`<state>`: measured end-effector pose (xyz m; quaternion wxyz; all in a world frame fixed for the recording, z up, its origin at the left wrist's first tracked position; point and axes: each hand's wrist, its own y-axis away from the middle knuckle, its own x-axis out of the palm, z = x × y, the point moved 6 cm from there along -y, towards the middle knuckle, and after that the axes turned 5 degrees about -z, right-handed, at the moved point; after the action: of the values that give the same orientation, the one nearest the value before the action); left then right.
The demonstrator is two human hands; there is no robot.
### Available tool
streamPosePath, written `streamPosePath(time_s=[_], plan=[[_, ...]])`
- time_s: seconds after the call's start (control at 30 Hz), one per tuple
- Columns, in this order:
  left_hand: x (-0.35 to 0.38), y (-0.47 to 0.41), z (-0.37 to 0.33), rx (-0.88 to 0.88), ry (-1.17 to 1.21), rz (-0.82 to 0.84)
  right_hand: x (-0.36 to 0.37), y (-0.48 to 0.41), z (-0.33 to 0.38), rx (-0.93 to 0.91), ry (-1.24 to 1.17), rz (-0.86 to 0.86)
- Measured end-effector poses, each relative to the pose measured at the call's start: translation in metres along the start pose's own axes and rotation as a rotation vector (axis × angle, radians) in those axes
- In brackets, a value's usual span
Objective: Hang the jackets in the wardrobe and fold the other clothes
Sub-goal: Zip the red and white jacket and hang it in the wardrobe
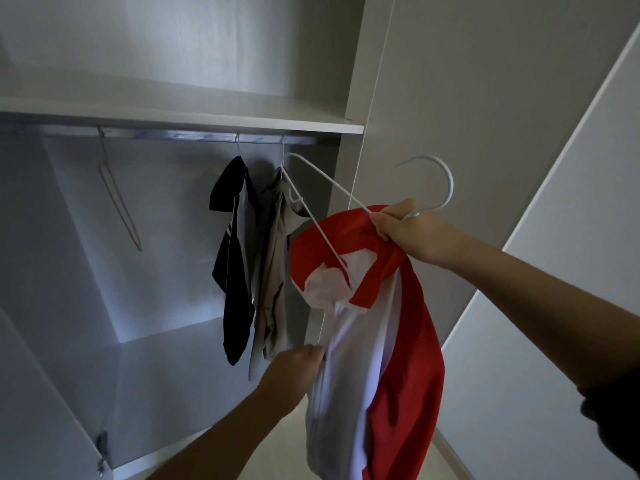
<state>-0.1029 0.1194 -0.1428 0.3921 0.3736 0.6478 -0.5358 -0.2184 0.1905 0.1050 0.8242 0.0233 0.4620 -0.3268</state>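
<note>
- Right hand (412, 230): raised in front of the open wardrobe (69, 271), fingers curled tight round the neck of a white hanger (451, 185), with a bunch of red cloth caught in the same grip.
- White hanger: thin, smooth, coated wire; its rounded hook curves up and to the right above the fist, and its two slim arms run leftward into the garment's neck opening.
- Red-and-white jacket (408, 358): held outside the wardrobe, just right of the hanging clothes, not yet on the rail. It has a matt red outer shell and a pale, smooth white inner face, and it droops in one long, loosely twisted fold from the right hand down past the left.
- Left hand (294, 372): lower down, fingers closed on the white edge of the jacket, pinching the fabric.
- Rail (194, 136): a straight, shiny metal bar fixed under a flat white shelf (173, 114).
- Black garment (235, 271): hangs from the rail on a wire hook; the cloth is dark and limp, with pale stripes and a grey panel.
- Beige garment (273, 271): hangs touching the black one on its right, creased and soft-looking.
- Empty hanger (119, 206): a bare pale wire well to the left on the rail, hanging at a tilt.
- Wardrobe interior: plain, smooth white panels, with a small metal hinge (102, 448) at the lower left edge.
</note>
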Motion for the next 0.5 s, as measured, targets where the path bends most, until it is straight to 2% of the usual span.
streamPosePath(time_s=[0.07,0.13,0.23,0.27,0.33,0.43,0.5], plan=[[0.008,0.002,0.011,-0.142,0.169,0.021,-0.003,0.001,-0.001,-0.022,0.000,0.010],[0.009,-0.011,0.023,-0.353,0.451,0.106,-0.002,0.004,-0.002,-0.042,-0.001,0.032],[0.012,-0.029,0.040,-0.902,1.100,0.240,-0.002,0.008,0.000,-0.094,-0.001,0.044],[0.013,-0.036,0.039,-1.013,1.317,0.288,-0.003,0.010,0.001,-0.111,-0.008,0.053],[0.011,-0.053,0.038,-1.068,1.544,0.292,-0.008,0.014,0.002,-0.146,-0.030,0.078],[0.001,-0.075,0.044,-1.113,1.674,0.185,-0.024,0.022,0.002,-0.197,-0.037,0.082],[-0.003,-0.086,0.041,-1.108,1.738,0.191,-0.038,0.027,0.002,-0.238,-0.064,0.072]])
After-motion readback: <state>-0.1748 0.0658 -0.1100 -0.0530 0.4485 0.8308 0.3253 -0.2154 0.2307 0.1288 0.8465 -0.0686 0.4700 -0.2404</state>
